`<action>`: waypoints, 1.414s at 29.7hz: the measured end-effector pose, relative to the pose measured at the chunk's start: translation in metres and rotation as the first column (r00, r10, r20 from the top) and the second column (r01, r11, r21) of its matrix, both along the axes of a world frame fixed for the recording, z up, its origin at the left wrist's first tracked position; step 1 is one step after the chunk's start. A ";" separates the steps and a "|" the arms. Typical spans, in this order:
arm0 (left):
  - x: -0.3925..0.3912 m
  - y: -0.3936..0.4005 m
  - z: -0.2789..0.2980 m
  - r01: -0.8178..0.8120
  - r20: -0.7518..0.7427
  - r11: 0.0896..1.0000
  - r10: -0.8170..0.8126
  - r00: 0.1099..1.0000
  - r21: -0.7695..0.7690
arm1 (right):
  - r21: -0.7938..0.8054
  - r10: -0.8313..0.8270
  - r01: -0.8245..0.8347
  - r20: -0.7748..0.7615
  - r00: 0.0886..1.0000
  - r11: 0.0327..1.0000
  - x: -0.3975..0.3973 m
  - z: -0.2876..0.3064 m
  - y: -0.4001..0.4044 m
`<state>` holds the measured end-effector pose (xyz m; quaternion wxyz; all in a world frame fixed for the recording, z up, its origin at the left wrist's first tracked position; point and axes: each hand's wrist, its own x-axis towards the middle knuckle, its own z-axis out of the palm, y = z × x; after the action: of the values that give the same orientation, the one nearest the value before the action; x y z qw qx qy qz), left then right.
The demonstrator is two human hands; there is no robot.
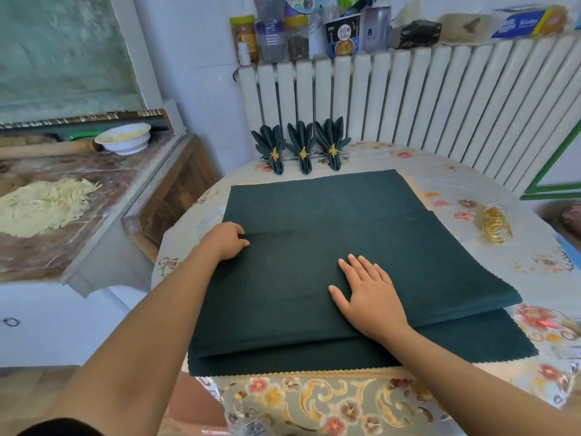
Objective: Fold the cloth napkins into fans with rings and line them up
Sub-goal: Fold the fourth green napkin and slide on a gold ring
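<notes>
Head view: rings [495, 224] right of napkin [345, 215]; fans [302, 148] beyond.

A dark green napkin [361, 221] lies spread on a floral table [330, 404], its near part folded over. The left hand [224, 240] pinches the fold at the left edge; the right hand [364, 291] lies flat on the folded layer. Three finished fans [301, 147], each in a gold ring, stand in a row by the radiator [424, 96]. Loose rings [496, 223] lie at right.

home kitchen | radiator [408, 99] with jars [297, 36] on top | shredded dough [44, 206] on counter [103, 215] | floral tablecloth [330, 401]
</notes>
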<state>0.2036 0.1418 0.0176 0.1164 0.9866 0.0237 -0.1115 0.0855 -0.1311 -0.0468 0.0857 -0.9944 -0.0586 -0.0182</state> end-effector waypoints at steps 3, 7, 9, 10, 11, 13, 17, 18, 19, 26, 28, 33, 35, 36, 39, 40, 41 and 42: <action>-0.017 -0.006 0.010 -0.012 0.115 1.000 0.015 0.993 -0.021 | 0.011 0.006 -0.006 -0.005 1.000 1.000 0.000 0.001 0.000; -0.050 -0.032 0.030 0.019 0.199 1.000 -0.017 0.980 -0.005 | 0.078 0.003 -0.003 0.002 1.000 0.997 -0.001 0.003 -0.002; -0.070 -0.051 0.040 0.054 0.189 0.998 -0.049 0.981 -0.019 | 0.149 0.022 -0.032 0.066 0.998 0.988 -0.004 0.006 -0.004; -0.078 -0.062 0.043 0.070 0.180 0.997 -0.061 0.982 -0.043 | 0.200 0.036 -0.056 0.103 0.994 0.978 -0.005 0.006 -0.005; -0.089 -0.073 0.046 0.086 0.173 0.994 -0.072 0.982 -0.072 | 0.266 0.051 -0.088 0.142 0.988 0.960 -0.007 0.008 -0.006; -0.102 -0.094 0.043 0.121 0.156 0.983 -0.100 0.983 -0.138 | 0.451 0.046 -0.121 0.176 0.983 0.884 -0.007 0.009 -0.008; -0.119 -0.128 0.023 0.138 0.080 0.958 -0.122 0.989 -0.252 | 0.785 -0.044 -0.020 0.061 0.997 0.619 -0.009 0.015 -0.015; -0.124 -0.136 0.017 0.132 0.056 0.947 -0.121 0.991 -0.292 | 0.814 -0.047 -0.006 0.041 0.998 0.580 -0.012 0.016 -0.018; -0.125 -0.139 0.012 0.118 0.032 0.936 -0.114 0.993 -0.332 | 0.833 -0.035 -0.002 0.025 0.999 0.554 -0.010 0.017 -0.018; -0.133 -0.126 0.005 -0.112 -0.035 0.737 0.119 0.992 -0.666 | 0.686 0.069 -0.077 0.039 0.997 0.724 -0.010 0.016 -0.021; -0.129 -0.106 0.000 0.069 0.240 0.937 0.017 0.971 -0.342 | 0.631 0.097 -0.120 0.071 0.993 0.766 -0.009 0.014 -0.022; -0.139 -0.073 -0.024 0.311 0.044 0.950 -0.310 0.950 -0.017 | 0.616 0.113 -0.141 0.085 0.990 0.775 -0.010 0.012 -0.022; -0.147 -0.071 -0.030 0.312 0.062 0.950 -0.310 0.949 -0.026 | 0.624 0.130 -0.152 0.082 0.988 0.767 -0.009 0.014 -0.021; -0.150 -0.071 -0.032 0.307 0.081 0.952 -0.304 0.949 -0.020 | 0.627 0.141 -0.156 0.074 0.987 0.763 -0.009 0.014 -0.021; -0.158 -0.077 -0.039 0.286 0.076 0.956 -0.291 0.954 0.070 | 0.625 0.153 -0.156 0.059 0.987 0.765 -0.009 0.014 -0.022; -0.159 -0.080 -0.042 0.273 0.067 0.956 -0.281 0.957 0.106 | 0.621 0.149 -0.153 0.059 0.987 0.769 -0.010 0.013 -0.022; -0.159 -0.083 -0.045 0.254 0.064 0.959 -0.264 0.962 0.127 | 0.621 0.140 -0.148 0.062 0.988 0.769 -0.010 0.013 -0.022; -0.158 -0.085 -0.046 0.232 0.065 0.963 -0.242 0.968 0.135 | 0.632 0.129 -0.139 0.062 0.990 0.762 -0.011 0.012 -0.022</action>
<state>0.0455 0.0570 -0.0288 0.0404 0.9914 -0.0923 -0.0831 0.0749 -0.1528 -0.0344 0.4166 -0.9003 -0.1204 -0.0381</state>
